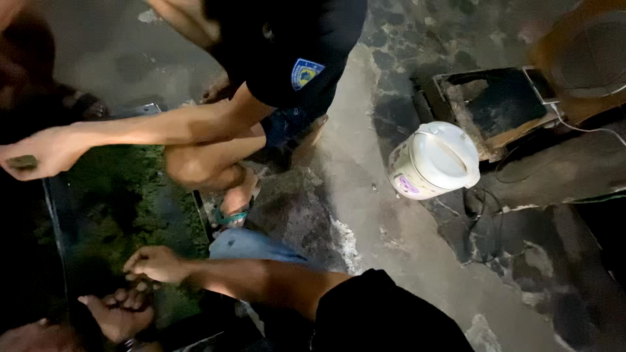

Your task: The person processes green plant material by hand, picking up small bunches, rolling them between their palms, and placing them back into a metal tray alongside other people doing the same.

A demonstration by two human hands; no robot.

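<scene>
Green mossy matter (124, 195) fills a dark shallow tray (53, 215) that lies on the concrete floor (391, 248) at the left of the scene. The person's right hand (153, 262) reaches in from the near right, on an arm with a black sleeve. Its fingers (134, 264) are bunched narrow, tips down at the near edge of the green mass. I cannot tell whether they hold a piece. The left hand (119, 316) lies just nearer, palm up with fingers loosely curled, touching or almost touching the right. The picture is too dark to show whether anything lies in it.

A co-worker in a black shirt crouches at the far side of the tray. The co-worker's hand (40, 153) stretches across to the far left and pinches a small green lump (23, 161). A white rice cooker (433, 160) with its lid shut stands well apart on the right.

Judging from this view, the picking would go best with small pinches close to the tray's near edge. The cupped left hand should stay directly under the right to catch what comes loose, clear of the co-worker's arm.
</scene>
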